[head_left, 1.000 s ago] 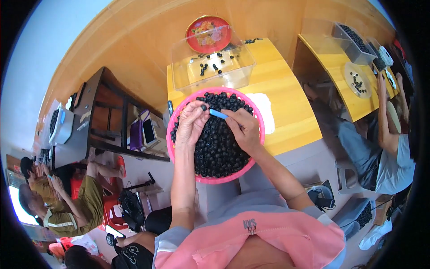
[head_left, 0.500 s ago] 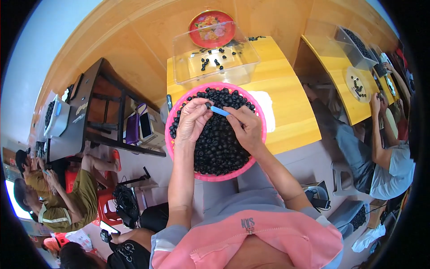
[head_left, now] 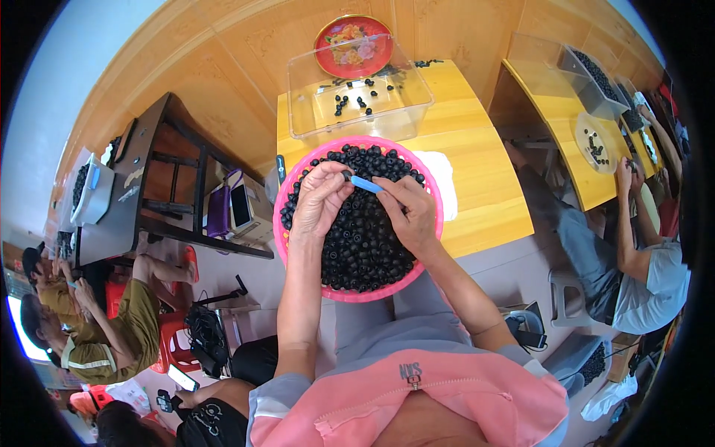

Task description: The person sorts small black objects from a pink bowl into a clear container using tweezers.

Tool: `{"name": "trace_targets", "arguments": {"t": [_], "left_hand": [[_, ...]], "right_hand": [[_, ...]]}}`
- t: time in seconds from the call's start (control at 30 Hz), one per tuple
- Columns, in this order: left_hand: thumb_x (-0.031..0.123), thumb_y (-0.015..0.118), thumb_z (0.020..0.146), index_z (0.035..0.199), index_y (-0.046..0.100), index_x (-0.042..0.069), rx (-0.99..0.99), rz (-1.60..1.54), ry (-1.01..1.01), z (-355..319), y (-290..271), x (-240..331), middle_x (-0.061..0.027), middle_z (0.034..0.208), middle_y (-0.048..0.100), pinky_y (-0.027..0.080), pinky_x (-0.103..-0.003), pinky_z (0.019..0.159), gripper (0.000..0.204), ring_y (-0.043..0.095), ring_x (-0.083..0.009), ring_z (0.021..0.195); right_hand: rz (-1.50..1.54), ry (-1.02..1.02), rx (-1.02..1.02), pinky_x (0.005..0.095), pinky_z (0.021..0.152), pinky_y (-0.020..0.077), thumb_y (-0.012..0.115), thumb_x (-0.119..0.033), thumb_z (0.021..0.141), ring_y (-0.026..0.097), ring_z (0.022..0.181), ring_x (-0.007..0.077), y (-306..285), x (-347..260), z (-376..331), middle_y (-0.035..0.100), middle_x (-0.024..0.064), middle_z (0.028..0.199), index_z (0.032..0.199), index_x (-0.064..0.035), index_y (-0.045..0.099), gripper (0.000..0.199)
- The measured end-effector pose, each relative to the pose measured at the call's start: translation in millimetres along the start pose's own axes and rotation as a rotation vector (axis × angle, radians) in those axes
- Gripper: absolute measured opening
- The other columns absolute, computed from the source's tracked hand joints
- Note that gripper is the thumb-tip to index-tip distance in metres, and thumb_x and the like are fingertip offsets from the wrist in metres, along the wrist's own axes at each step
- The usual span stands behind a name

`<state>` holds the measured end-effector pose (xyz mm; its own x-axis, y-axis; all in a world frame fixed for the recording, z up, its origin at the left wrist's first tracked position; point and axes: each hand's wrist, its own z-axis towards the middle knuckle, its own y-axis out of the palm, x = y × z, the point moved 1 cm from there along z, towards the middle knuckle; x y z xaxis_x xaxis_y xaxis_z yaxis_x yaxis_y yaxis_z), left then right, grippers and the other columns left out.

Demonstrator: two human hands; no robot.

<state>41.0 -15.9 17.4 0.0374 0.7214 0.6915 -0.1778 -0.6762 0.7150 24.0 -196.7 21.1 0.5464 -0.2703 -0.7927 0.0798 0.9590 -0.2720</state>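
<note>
Over yellow table [head_left: 477, 179], right hand [head_left: 408, 212] grips slim blue tool [head_left: 366, 184]; left hand [head_left: 319, 201] pinches dark berry [head_left: 346, 176].

You're seeing: one pink basin [head_left: 302, 173], berries past counting; one clear tub [head_left: 417, 100]; one red tray [head_left: 328, 52]; one blue tool [head_left: 366, 184]; two yellow tables [head_left: 484, 179].

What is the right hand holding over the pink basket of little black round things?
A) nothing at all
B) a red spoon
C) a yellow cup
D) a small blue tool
D: the right hand pinches a small blue tool above the pink basket, pointing it at the left hand.
</note>
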Motion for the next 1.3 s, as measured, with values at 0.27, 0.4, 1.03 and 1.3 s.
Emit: {"name": "trace_targets", "arguments": {"t": [0.27,0.4,1.03,1.3], "left_hand": [[0.002,0.062,0.084,0.093,0.063,0.002,-0.022,-0.088,-0.026,0,-4,0,-0.0119,0.094,0.066,0.054,-0.029,0.074,0.009,0.063,-0.0175,0.084],[0.003,0.063,0.084,0.093,0.064,0.003,-0.012,-0.109,-0.023,-2,-3,0,-0.0118,0.093,0.065,0.052,-0.029,0.073,0.009,0.062,-0.0176,0.082],[0.003,0.061,0.086,0.098,0.061,0.004,-0.036,-0.152,-0.017,-1,-6,2,-0.0085,0.094,0.065,0.053,-0.027,0.075,0.012,0.063,-0.0155,0.084],[0.002,0.061,0.085,0.096,0.062,0.004,-0.032,-0.128,-0.038,-1,-7,1,-0.0086,0.092,0.065,0.053,-0.027,0.074,0.011,0.063,-0.0154,0.082]], "right_hand": [[-0.058,-0.091,0.046,0.0266,0.051,0.0382,0.065,-0.003,0.081,0.051,0.061,0.0159,1,0,1,0.052,0.0066,0.07,0.104,-0.005,0.068,0.024],[-0.084,-0.081,0.074,0.033,0.053,0.0422,0.067,-0.009,0.079,0.052,0.059,0.0209,2,1,1,0.052,0.0069,0.068,0.101,-0.0068,0.069,0.022],[-0.017,-0.116,0.014,0.0273,0.051,0.0388,0.066,0.0,0.078,0.051,0.06,0.0163,1,-1,3,0.052,0.0065,0.07,0.104,-0.0054,0.068,0.026],[-0.024,-0.1,0.014,0.0296,0.052,0.0404,0.068,-0.005,0.078,0.052,0.061,0.0184,2,0,3,0.053,0.0066,0.07,0.103,-0.0067,0.068,0.026]]}}
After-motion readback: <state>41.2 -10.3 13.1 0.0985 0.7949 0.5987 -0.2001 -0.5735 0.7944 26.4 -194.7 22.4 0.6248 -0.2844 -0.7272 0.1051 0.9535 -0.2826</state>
